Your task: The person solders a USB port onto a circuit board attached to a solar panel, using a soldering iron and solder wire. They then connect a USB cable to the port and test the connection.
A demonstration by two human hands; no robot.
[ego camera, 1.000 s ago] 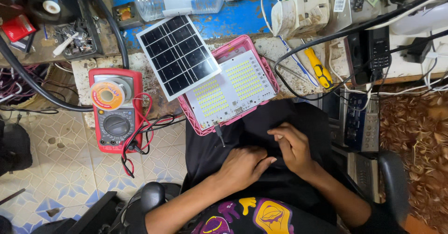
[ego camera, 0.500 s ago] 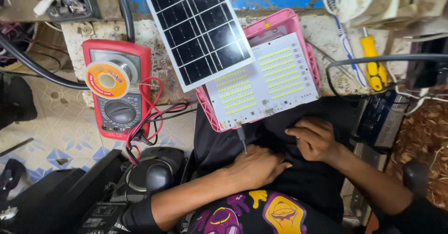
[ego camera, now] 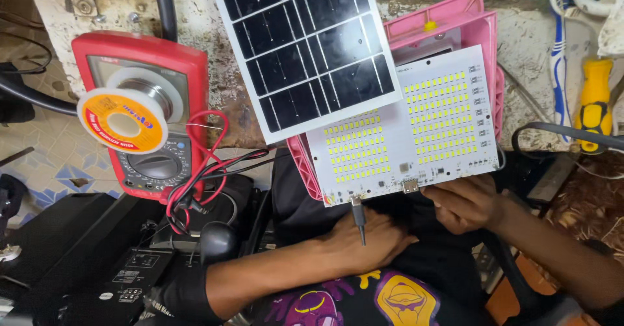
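currently your left hand (ego camera: 367,238) rests flat and empty on the dark cloth (ego camera: 305,202); your right hand (ego camera: 465,202) loosely cups the led board (ego camera: 406,128) edge

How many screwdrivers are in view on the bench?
2: a yellow-handled screwdriver at the right edge, and a blue-and-white one just left of it. Others may be hidden outside the frame.

Count: 1 solar panel (ego camera: 309,46), 1 LED board (ego camera: 406,128), 1 pink housing (ego camera: 448,27), 1 red multimeter (ego camera: 146,105), 1 solder spool (ego camera: 123,119), 1 yellow screwdriver (ego camera: 595,102), 1 cable plug (ego camera: 359,217) hanging off the board. 2 hands: left (ego camera: 364,241), right (ego camera: 465,202).
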